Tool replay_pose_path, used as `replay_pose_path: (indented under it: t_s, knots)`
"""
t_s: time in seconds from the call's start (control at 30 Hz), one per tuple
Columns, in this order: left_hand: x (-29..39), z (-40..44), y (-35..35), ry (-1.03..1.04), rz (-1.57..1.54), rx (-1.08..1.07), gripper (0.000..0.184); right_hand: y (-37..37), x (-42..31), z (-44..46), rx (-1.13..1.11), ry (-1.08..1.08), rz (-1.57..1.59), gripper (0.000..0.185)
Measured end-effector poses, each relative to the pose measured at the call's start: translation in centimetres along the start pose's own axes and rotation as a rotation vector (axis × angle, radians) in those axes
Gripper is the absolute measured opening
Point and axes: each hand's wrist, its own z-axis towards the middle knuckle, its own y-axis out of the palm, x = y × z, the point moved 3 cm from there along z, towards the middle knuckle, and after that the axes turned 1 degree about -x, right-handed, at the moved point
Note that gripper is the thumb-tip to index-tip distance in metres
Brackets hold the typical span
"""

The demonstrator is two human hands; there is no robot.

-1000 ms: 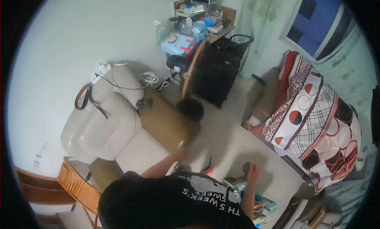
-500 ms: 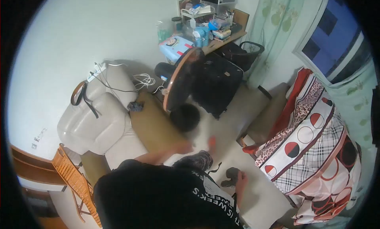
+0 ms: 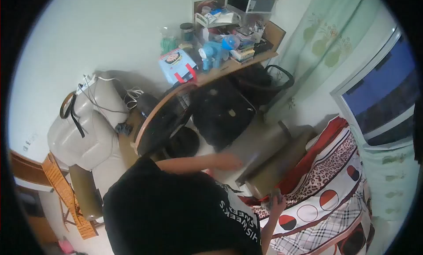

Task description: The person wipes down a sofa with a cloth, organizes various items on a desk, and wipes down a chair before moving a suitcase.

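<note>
Since the earlier frame the view has swung: the right hand (image 3: 278, 205) and its small grey bundle (image 3: 267, 205), then seen over pale floor, now show against the near edge of the patterned bedding (image 3: 304, 213); the left hand (image 3: 231, 161) has gone from beside the sofa arm to mid-frame, over the floor (image 3: 257, 138) below the black case (image 3: 222, 116). Bundle sits lower centre-right, right fingers closed round it. Left fingers blurred; cannot tell if spread or curled. Bundle probably cloth: I judge it light, soft, limp, hard to break, little slip; best gripped by a gathered fold near its middle, as loose ends would flop. Hidden: its far side, behind the fingers; whether it touches the bedding is unclear. Black shirt (image 3: 172, 202) covers much of the lower frame; right elbow cut off.
</note>
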Motion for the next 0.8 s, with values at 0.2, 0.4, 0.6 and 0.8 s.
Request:
replay_pose_path:
  t_s: [0.2,0.4,0.6,0.8]
  knots:
    - [-4.9,-1.5,-4.0,-0.298,-0.314,0.228,0.034,9.0,-5.3,8.0,-0.329,0.034,0.128,0.025]
    - [-10.1,-4.5,-5.2,-0.647,-0.567,0.492,0.028,16.8,-13.5,20.3,-0.546,-0.045,0.109,0.025]
    - [-16.3,4.1,-6.6,-0.744,-0.485,0.690,0.026,22.9,-16.0,34.7,-0.682,-0.306,0.082,0.029]
    - [-18.1,18.9,-12.6,-0.813,-0.508,0.829,0.027,25.4,-18.9,46.7,-0.878,-0.189,-0.022,0.029]
